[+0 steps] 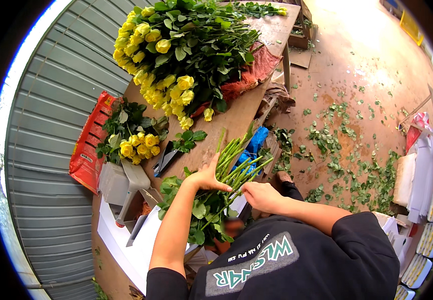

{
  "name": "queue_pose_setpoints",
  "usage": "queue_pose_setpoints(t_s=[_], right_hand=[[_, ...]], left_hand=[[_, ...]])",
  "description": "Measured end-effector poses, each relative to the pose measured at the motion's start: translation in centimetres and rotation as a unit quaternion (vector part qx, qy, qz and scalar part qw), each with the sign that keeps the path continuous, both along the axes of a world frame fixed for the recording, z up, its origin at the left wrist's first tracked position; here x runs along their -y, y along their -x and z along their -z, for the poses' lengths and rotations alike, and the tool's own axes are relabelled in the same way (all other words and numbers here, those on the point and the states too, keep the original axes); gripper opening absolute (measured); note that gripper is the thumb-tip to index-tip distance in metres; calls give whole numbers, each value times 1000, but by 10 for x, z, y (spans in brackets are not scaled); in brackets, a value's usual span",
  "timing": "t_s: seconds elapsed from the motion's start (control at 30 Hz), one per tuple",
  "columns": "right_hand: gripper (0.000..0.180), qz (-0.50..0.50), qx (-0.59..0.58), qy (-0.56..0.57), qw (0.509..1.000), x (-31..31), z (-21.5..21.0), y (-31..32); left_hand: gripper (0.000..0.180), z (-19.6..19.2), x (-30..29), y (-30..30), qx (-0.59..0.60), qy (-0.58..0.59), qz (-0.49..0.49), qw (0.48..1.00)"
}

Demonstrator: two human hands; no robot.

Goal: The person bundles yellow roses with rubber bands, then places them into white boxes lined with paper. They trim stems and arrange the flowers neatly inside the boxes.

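A bunch of leafy green rose stems (pixel 235 164) slants across the near edge of the wooden table, cut ends pointing up and to the right. My left hand (pixel 208 176) wraps round the bunch at its middle, thumb across the stems. Leaves (pixel 199 212) spread below that hand, and the bunch's flower heads do not show. At the right side of the same stems is my right hand (pixel 264 196), its fingers closed and pressed together against the bunch. What those fingers pinch is too small to make out.
A large pile of yellow roses (pixel 164 85) covers the far part of the table (pixel 236 122). To the left are a smaller yellow rose bunch (pixel 139 146), a black tool (pixel 166 159) and a red bag (pixel 89 145). Fallen leaves (pixel 334 132) litter the floor at right.
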State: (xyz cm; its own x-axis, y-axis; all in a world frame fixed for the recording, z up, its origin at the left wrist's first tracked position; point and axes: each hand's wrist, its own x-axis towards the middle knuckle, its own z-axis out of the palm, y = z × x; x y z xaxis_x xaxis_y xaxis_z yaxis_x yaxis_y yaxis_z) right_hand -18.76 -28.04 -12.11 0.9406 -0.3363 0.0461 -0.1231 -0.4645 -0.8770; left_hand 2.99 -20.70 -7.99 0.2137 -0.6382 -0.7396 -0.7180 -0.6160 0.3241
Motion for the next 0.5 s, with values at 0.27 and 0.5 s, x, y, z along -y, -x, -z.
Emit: queue_pose_setpoints(t_s=[0.27, 0.5], right_hand=[[33, -89, 16, -13, 996, 30, -17, -96], [17, -92, -161, -291, 939, 56, -38, -194]], left_hand=[[127, -3, -2, 11, 37, 2, 29, 999], [130, -15, 0, 16, 35, 64, -16, 997]])
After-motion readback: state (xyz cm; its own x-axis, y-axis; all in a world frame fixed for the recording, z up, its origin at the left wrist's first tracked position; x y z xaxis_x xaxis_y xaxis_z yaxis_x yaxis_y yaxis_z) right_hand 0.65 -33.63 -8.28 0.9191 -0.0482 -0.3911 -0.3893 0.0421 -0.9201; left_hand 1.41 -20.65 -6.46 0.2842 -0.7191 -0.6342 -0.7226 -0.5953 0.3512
